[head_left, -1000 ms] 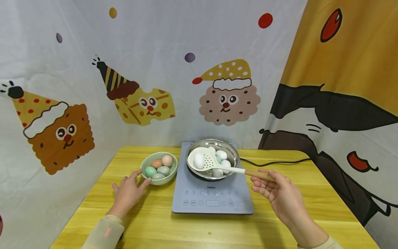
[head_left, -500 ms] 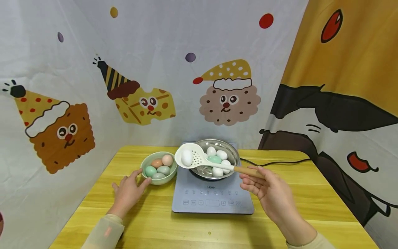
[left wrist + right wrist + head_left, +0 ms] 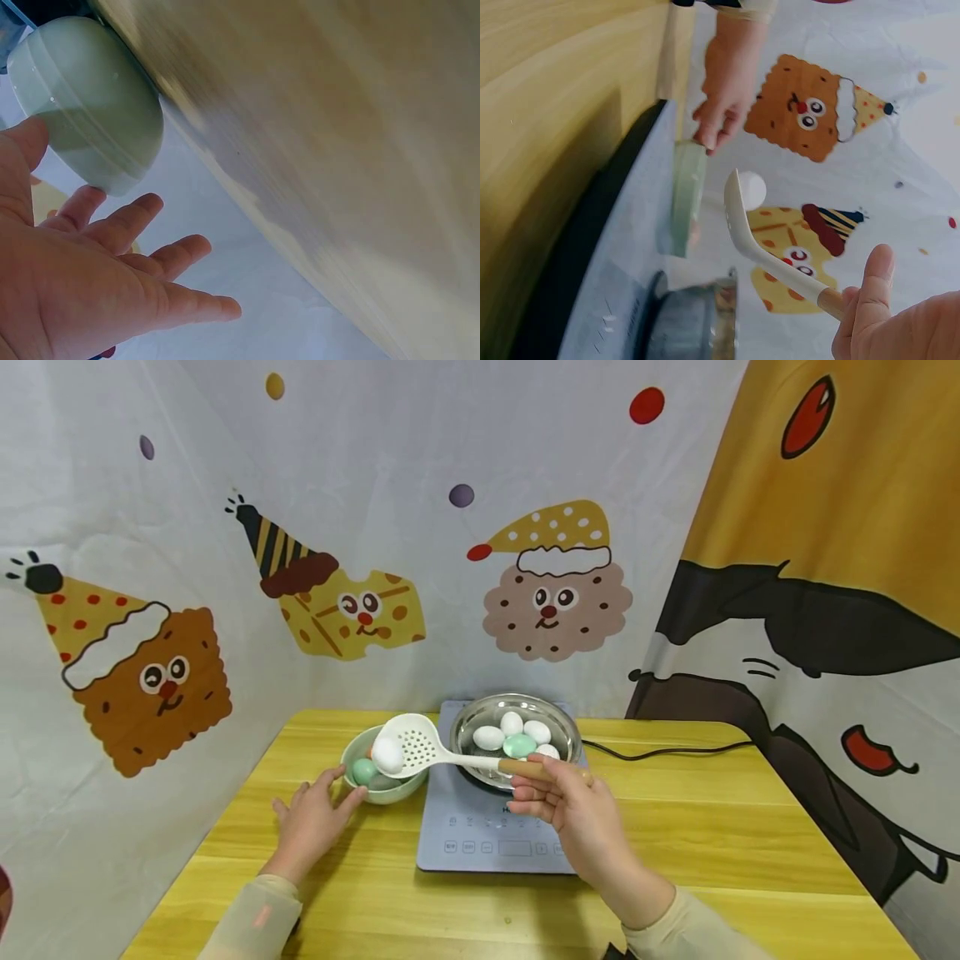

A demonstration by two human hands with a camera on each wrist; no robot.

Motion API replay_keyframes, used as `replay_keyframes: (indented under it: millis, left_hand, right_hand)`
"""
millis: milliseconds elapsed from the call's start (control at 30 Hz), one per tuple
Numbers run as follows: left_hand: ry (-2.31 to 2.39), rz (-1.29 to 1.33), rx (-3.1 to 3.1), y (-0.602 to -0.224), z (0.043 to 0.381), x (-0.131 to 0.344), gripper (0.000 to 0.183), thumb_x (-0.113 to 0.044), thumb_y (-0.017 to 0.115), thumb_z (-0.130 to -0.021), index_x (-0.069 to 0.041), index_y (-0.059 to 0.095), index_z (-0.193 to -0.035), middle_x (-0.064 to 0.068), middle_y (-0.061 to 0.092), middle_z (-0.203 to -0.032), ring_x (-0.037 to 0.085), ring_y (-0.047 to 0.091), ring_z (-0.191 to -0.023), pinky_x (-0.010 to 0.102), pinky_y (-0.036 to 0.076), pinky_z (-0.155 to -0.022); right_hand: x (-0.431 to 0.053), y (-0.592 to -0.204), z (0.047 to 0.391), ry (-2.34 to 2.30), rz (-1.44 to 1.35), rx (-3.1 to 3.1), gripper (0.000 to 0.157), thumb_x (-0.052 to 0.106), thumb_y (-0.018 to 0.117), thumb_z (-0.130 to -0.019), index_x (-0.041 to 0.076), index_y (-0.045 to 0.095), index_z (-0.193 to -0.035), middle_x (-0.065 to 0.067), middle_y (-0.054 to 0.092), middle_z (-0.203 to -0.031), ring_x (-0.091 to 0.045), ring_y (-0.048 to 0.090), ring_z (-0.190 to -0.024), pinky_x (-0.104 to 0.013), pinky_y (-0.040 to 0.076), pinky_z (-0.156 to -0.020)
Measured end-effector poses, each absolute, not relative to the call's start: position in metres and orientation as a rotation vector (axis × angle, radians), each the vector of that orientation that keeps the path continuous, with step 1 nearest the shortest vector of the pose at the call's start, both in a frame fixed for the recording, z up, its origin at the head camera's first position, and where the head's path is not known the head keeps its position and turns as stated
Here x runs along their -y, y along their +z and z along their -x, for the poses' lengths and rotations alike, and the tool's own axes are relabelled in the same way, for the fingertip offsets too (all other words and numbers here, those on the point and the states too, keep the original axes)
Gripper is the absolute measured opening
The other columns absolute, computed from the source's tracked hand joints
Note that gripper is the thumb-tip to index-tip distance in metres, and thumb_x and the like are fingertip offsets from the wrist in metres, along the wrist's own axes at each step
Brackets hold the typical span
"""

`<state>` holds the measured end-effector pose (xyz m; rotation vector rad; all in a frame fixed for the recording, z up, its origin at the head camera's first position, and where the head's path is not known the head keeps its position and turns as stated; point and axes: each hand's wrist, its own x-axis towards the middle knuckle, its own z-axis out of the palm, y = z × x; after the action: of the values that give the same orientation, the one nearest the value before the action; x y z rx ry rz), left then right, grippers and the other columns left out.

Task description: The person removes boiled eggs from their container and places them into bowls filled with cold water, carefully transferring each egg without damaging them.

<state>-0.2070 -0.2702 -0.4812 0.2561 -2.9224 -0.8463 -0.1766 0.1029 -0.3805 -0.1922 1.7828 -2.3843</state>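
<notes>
My right hand (image 3: 588,827) pinches the wooden handle of a white slotted spoon (image 3: 423,745). A white egg (image 3: 387,755) lies in the spoon's head, over the pale green bowl (image 3: 392,796); the right wrist view shows the egg (image 3: 754,190) above the bowl's rim. My left hand (image 3: 311,827) touches that bowl with thumb and forefinger, its other fingers spread out in the left wrist view. A green egg (image 3: 364,771) shows inside the bowl; the spoon hides most other eggs there. Several white eggs and one green egg (image 3: 519,745) sit in the steel pan (image 3: 474,714).
The pan stands on a grey induction cooker (image 3: 465,858), whose black cord (image 3: 660,753) runs right across the wooden table (image 3: 420,914). A cartoon-printed cloth (image 3: 450,410) hangs behind and at both sides.
My right hand has carried the slotted spoon and its white egg leftward from over the pan to over the green bowl. My left hand has stayed at the bowl.
</notes>
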Motion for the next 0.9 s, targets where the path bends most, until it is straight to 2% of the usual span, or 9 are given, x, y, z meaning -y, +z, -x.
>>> replay_keyframes:
  millis: [133,367,600,767,900]
  left_hand:
    - [-0.849,-0.254,2.921,-0.481,0.207,0.271,0.071,-0.055,0.062,-0.105,-0.01,0.049,-0.159,0.025,0.051,-0.161,0.068,0.028,-0.152,0.091,-0.001,-0.116]
    - [-0.782,-0.192,2.893,-0.482,0.207,0.274,0.069,-0.054,0.066,-0.103,-0.009,0.055,-0.154,0.026,0.024,-0.175,0.071,0.005,-0.156,0.092,-0.007,-0.114]
    - [-0.746,-0.158,2.893,-0.481,0.208,0.274,0.068,-0.053,0.067,-0.103,-0.008,0.056,-0.153,0.022,0.024,-0.177,0.069,0.002,-0.157,0.091,-0.011,-0.114]
    - [-0.752,-0.157,2.9,-0.478,0.208,0.273,0.068,-0.053,0.068,-0.102,-0.008,0.057,-0.152,0.022,0.024,-0.176,0.069,0.002,-0.157,0.09,-0.013,-0.114]
    - [-0.746,-0.166,2.903,-0.477,0.208,0.272,0.067,-0.052,0.068,-0.102,-0.007,0.058,-0.151,0.023,0.026,-0.176,0.07,0.004,-0.156,0.091,-0.01,-0.114]
  right_hand:
    - [-0.09,-0.388,0.179,-2.364,0.182,-1.823,0.041,0.025,0.049,-0.114,-0.006,0.059,-0.137,-0.011,0.081,-0.104,-0.021,0.077,-0.087,-0.039,0.067,-0.086]
    - [-0.078,-0.396,0.18,-2.35,0.2,-1.998,0.038,0.022,0.054,-0.112,-0.005,0.063,-0.137,-0.015,0.077,-0.101,-0.024,0.078,-0.085,-0.04,0.068,-0.081]
    - [-0.074,-0.398,0.175,-2.304,0.378,-2.184,0.036,0.016,0.059,-0.11,-0.007,0.065,-0.137,-0.02,0.077,-0.103,-0.021,0.079,-0.084,-0.037,0.068,-0.08]
    - [-0.073,-0.398,0.173,-2.235,0.516,-2.334,0.036,0.014,0.06,-0.11,-0.006,0.065,-0.139,-0.022,0.077,-0.096,-0.021,0.08,-0.083,-0.035,0.068,-0.08]
    - [-0.08,-0.396,0.171,-2.231,0.658,-2.423,0.035,0.01,0.058,-0.11,-0.006,0.064,-0.141,-0.018,0.079,-0.095,-0.015,0.08,-0.083,-0.033,0.067,-0.082]
